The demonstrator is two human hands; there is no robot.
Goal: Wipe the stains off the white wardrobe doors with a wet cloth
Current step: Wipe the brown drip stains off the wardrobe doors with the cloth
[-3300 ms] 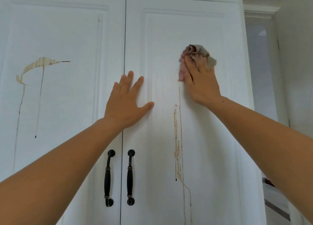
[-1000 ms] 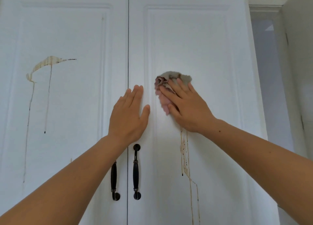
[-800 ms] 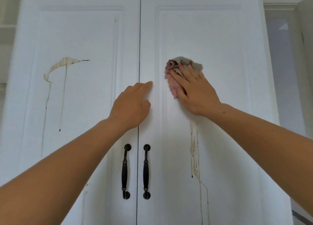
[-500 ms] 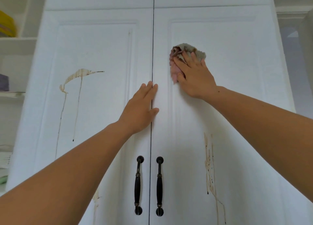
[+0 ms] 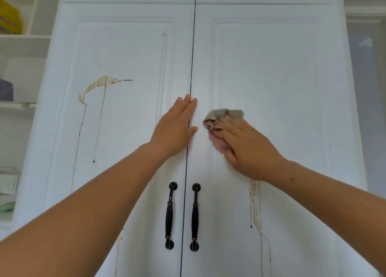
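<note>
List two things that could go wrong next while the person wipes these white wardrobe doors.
The crumpled grey-and-pink cloth under the right hand already looks soiled, so it may smear the brown drip stain below rather than lift it. The brown streaked stain on the left door, beyond the flat left hand, is untouched and could be missed.

No text, label, brand, number or sign can be read anywhere in the frame. The yellow cardboard package [image 5: 9,18] on the white shelf at the upper left edge carries coloured print, but it is too blurred and too cropped to make out a single letter. The purple box [image 5: 5,90] on the shelf below it, at the left edge, shows no marking that can be read.
</note>
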